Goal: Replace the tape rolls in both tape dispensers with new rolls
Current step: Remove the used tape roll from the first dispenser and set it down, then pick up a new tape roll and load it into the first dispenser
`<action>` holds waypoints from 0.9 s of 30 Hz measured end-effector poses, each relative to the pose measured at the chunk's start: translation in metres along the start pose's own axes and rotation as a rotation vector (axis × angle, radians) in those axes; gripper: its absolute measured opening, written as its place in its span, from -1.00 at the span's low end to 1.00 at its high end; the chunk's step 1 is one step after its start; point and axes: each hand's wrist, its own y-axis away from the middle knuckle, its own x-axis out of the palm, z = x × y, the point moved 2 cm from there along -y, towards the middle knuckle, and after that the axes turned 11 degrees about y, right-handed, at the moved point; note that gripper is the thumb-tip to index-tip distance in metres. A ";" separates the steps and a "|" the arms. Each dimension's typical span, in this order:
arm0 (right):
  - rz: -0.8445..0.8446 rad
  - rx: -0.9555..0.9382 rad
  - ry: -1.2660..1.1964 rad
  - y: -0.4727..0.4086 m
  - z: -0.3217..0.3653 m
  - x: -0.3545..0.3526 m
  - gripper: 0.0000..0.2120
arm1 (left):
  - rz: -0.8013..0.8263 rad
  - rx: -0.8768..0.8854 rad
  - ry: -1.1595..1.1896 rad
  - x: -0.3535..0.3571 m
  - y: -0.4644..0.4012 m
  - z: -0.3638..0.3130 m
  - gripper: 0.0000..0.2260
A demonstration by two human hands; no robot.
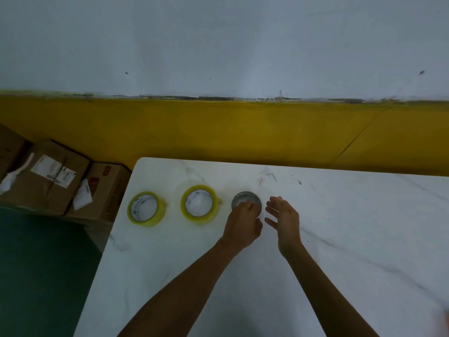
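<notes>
Two yellowish tape rolls lie flat on the white marble table point(340, 239): one roll point(146, 208) near the left edge, the other roll point(200, 201) to its right. Right of them lies a thin grey roll or core point(245, 198). My left hand point(244, 222) rests over the near side of the grey roll, fingers curled on its rim. My right hand point(283, 218) hovers just right of it, fingers spread, holding nothing. No tape dispenser is in view.
Cardboard boxes point(56, 176) with labels stand on the floor left of the table. A yellow-and-white wall point(243, 130) runs behind the table. Dark green floor point(43, 263) lies at the lower left. A blurred reddish shape point(445, 319) shows at the lower right edge.
</notes>
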 end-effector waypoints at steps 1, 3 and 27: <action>0.002 0.006 -0.003 0.001 0.000 0.001 -0.65 | -0.012 0.008 0.027 -0.005 0.000 -0.002 -0.75; 0.003 0.010 -0.010 0.002 0.001 0.003 -0.65 | -0.071 -0.014 0.046 -0.022 -0.003 -0.002 -0.71; 0.023 -0.030 -0.087 0.026 0.001 0.030 -0.82 | -0.025 -0.368 -0.169 -0.081 0.037 0.072 -0.82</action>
